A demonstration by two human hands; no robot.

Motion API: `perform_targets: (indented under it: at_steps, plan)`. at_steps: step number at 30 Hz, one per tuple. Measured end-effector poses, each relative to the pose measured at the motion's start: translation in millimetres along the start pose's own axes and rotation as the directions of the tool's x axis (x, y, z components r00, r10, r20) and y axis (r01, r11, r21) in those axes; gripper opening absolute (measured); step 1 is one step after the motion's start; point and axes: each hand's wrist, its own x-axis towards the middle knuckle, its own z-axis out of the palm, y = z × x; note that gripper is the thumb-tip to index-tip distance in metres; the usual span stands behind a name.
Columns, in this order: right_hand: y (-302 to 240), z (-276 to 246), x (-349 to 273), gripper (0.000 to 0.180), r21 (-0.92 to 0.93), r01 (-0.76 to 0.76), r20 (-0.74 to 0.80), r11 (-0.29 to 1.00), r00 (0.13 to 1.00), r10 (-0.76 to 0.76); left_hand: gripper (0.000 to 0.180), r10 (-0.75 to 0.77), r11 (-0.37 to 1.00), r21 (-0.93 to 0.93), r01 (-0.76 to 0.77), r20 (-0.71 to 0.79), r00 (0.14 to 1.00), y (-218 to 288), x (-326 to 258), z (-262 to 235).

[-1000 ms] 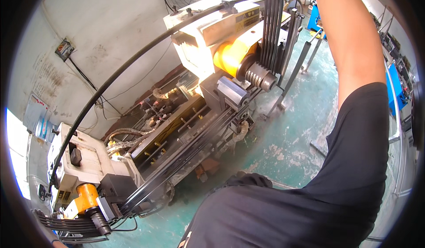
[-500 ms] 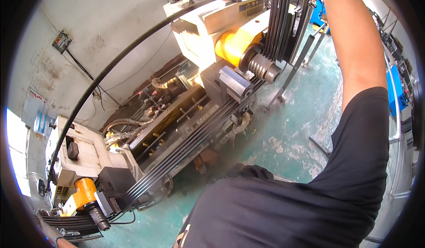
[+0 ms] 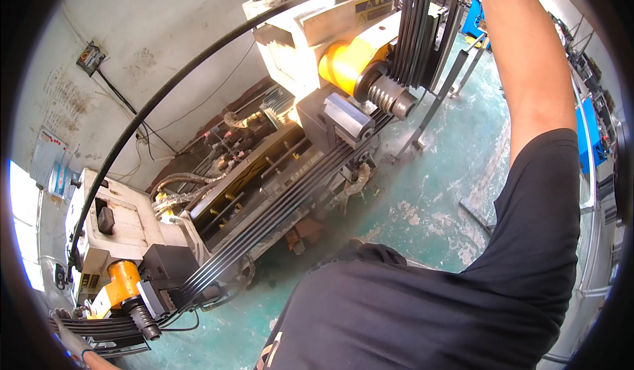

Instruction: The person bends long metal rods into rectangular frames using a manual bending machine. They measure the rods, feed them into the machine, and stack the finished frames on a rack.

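Basically, see dark slim tubes (image 3: 264,224) bunched side by side, straight midway with glints, bent at both ends, lying across cream-and-yellow machine (image 3: 132,219). Can't tell fingers of left hand (image 3: 71,338), by lower-left ends, as apart or clamped; nor of right hand, out of frame.

PLACE: workshop | heavy machine (image 3: 122,221) | long dark rods (image 3: 264,223) | scuffed green floor (image 3: 422,191) | stained wall (image 3: 185,20)

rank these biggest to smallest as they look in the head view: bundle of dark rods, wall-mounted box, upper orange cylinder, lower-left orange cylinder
1. bundle of dark rods, by far the longest
2. upper orange cylinder
3. lower-left orange cylinder
4. wall-mounted box

Real sizes of the two cylinders: unsure, given differing distances.
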Motion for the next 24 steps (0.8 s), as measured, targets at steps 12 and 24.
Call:
perform_targets:
  at_steps: [12, 24]
  plan:
    - [-2.0, -8.5, -1.9, 0.071, -0.018, 0.014, -0.022, 1.000, 1.000, -0.014, 0.052, 0.002, 1.000, -0.021, -0.002, 0.014, 1.000, -11.8, -3.9, -1.7]
    - [0.5, -38.8, -1.9, 0.072, -0.062, 0.018, -0.149, 0.998, 0.988, -0.027, 0.057, 0.002, 0.995, 0.102, 0.005, -0.072, 0.997, 32.2, -79.3, 18.2]
